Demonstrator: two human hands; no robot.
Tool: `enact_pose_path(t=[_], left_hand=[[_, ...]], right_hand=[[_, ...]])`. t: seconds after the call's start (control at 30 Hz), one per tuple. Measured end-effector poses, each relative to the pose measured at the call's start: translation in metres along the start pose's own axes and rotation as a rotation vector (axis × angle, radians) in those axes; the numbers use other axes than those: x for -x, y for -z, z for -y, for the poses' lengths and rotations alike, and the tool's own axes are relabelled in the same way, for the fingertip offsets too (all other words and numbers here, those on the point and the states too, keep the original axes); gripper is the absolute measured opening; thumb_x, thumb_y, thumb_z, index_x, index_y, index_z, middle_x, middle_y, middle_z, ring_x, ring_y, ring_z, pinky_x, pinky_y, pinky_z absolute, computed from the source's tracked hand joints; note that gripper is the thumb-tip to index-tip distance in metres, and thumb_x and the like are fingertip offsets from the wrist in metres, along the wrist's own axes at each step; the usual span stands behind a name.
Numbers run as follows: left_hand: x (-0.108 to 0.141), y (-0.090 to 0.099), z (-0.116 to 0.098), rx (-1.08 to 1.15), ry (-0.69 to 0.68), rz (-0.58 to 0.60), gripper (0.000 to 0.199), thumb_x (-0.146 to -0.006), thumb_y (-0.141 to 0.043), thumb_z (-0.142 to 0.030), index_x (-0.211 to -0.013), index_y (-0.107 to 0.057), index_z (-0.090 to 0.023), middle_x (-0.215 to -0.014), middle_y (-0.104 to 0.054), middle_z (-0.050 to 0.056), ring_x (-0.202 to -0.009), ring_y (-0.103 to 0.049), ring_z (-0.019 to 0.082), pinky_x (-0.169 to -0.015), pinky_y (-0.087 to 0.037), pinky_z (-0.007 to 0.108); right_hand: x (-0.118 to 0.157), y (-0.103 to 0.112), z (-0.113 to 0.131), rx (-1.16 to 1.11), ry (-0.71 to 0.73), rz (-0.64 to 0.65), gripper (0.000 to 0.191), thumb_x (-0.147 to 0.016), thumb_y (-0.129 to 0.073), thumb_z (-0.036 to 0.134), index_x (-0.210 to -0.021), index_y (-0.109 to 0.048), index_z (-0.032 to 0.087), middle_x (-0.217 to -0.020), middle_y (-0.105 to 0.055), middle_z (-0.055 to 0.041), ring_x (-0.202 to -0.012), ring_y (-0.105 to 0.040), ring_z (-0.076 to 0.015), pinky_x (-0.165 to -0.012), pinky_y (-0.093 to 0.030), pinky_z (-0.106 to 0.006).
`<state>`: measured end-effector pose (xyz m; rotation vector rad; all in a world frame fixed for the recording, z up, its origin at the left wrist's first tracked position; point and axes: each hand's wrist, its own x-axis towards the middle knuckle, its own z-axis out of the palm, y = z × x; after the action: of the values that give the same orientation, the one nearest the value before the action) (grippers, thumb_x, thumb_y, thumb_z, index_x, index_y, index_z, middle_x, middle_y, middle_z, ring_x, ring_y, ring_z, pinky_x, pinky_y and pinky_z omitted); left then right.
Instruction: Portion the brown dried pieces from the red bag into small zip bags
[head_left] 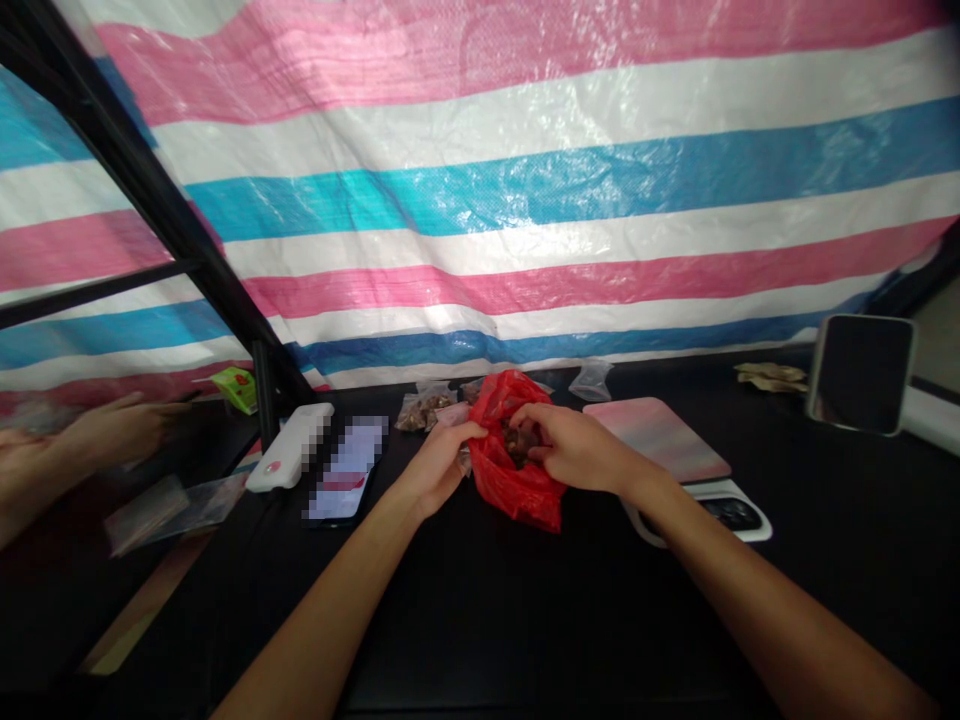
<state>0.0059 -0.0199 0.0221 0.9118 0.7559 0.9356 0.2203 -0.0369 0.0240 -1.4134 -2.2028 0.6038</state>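
Observation:
A crumpled red plastic bag (pixel 525 500) lies on the black table with its mouth open, and small brown lumps (pixel 517 443) show inside. My left hand (pixel 441 462) grips the bag's left rim, thumb on top. My right hand (pixel 574 440) reaches into the mouth, its fingers bent together at the lumps; what they pinch is mostly hidden. Behind my left hand sits a clear bag of brown pieces (pixel 427 408). Something clear and plastic shows by my left fingers, partly covered. A kitchen scale (pixel 656 440) with a shiny pinkish plate stands beside my right forearm.
Left are a phone (pixel 349 470) and a white device (pixel 289 448). At the back lie a small clear bag (pixel 591 380) and a tan crumpled piece (pixel 771 378). A dark-screened device (pixel 862 375) stands right. Another person's blurred hand (pixel 120 435) is beyond the black frame (pixel 217 285).

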Motion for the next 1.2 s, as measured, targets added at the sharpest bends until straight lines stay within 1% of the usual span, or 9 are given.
enact_pose_path(t=[0.23,0.43,0.57,0.67,0.8,0.9,1.0,1.1,1.2], left_hand=[[0.002,0.000,-0.004,0.128,0.088,-0.050,0.025,-0.070,-0.079,-0.018,-0.093,-0.069,-0.019,-0.084,-0.070,-0.001,-0.069,-0.064,0.013,-0.068,-0.050,0.025],[-0.004,0.002,-0.004,-0.151,-0.266,-0.127,0.015,-0.074,-0.075,-0.023,-0.081,-0.062,-0.019,-0.079,-0.061,-0.002,-0.072,-0.058,0.013,-0.069,-0.045,0.024],[-0.012,0.008,0.003,-0.450,-0.475,-0.269,0.022,-0.073,-0.076,-0.021,-0.086,-0.057,-0.021,-0.083,-0.060,-0.002,-0.076,-0.058,0.015,-0.074,-0.046,0.028],[-0.012,0.012,0.010,-0.780,-0.596,-0.260,0.012,-0.082,-0.070,-0.021,-0.088,-0.059,-0.021,-0.083,-0.060,-0.001,-0.077,-0.057,0.016,-0.075,-0.045,0.029],[-0.006,0.012,0.018,-1.021,-0.599,-0.201,0.014,-0.086,-0.070,-0.025,-0.098,-0.063,-0.023,-0.092,-0.064,0.001,-0.085,-0.059,0.019,-0.077,-0.044,0.030],[-0.005,0.010,0.021,-1.008,-0.587,-0.166,0.026,-0.083,-0.075,-0.029,-0.105,-0.062,-0.023,-0.098,-0.065,0.003,-0.089,-0.060,0.020,-0.078,-0.045,0.031],[-0.007,0.009,0.022,-0.964,-0.580,-0.123,0.022,-0.086,-0.073,-0.028,-0.104,-0.062,-0.022,-0.099,-0.065,0.003,-0.089,-0.060,0.020,-0.078,-0.045,0.030],[-0.008,0.010,0.021,-0.981,-0.592,-0.168,0.014,-0.087,-0.072,-0.029,-0.094,-0.063,-0.021,-0.092,-0.064,0.002,-0.085,-0.058,0.019,-0.075,-0.043,0.030],[-0.009,0.009,0.020,-1.003,-0.609,-0.211,0.018,-0.086,-0.075,-0.036,-0.090,-0.065,-0.021,-0.091,-0.065,0.002,-0.085,-0.059,0.020,-0.075,-0.043,0.030]], right_hand=[[0.000,-0.006,0.002,-0.066,0.010,-0.006,0.035,-0.077,-0.062,0.008,-0.106,-0.060,0.027,-0.093,-0.075,0.0018,-0.081,-0.069,-0.0181,-0.066,-0.042,-0.026],[-0.003,0.000,-0.001,-0.096,0.011,-0.085,0.029,-0.083,-0.062,0.012,-0.108,-0.059,0.026,-0.089,-0.074,0.0013,-0.076,-0.069,-0.0194,-0.065,-0.045,-0.028],[-0.006,0.004,0.001,-0.196,0.071,-0.201,0.031,-0.086,-0.062,0.012,-0.114,-0.061,0.027,-0.104,-0.076,-0.0019,-0.092,-0.072,-0.0221,-0.084,-0.054,-0.034],[-0.007,0.008,0.010,-0.275,0.164,-0.272,0.029,-0.090,-0.061,0.015,-0.116,-0.063,0.027,-0.114,-0.074,-0.0026,-0.107,-0.071,-0.0228,-0.098,-0.053,-0.037],[-0.005,0.010,0.022,-0.227,0.294,-0.276,0.032,-0.093,-0.060,0.015,-0.121,-0.067,0.028,-0.122,-0.070,-0.0046,-0.117,-0.066,-0.0234,-0.105,-0.051,-0.040],[-0.002,0.007,0.028,-0.165,0.323,-0.252,0.037,-0.092,-0.062,0.013,-0.125,-0.066,0.030,-0.127,-0.066,-0.0054,-0.119,-0.064,-0.0239,-0.106,-0.051,-0.041],[0.000,0.004,0.031,-0.180,0.327,-0.273,0.039,-0.090,-0.062,0.008,-0.123,-0.063,0.028,-0.126,-0.065,-0.0058,-0.115,-0.065,-0.0235,-0.099,-0.055,-0.040],[0.000,0.004,0.032,-0.161,0.361,-0.295,0.035,-0.090,-0.060,0.005,-0.117,-0.064,0.027,-0.120,-0.065,-0.0058,-0.112,-0.065,-0.0230,-0.098,-0.056,-0.039],[-0.001,0.003,0.032,-0.104,0.428,-0.309,0.041,-0.093,-0.054,0.004,-0.124,-0.065,0.029,-0.128,-0.062,-0.0072,-0.123,-0.061,-0.0235,-0.107,-0.052,-0.041]])
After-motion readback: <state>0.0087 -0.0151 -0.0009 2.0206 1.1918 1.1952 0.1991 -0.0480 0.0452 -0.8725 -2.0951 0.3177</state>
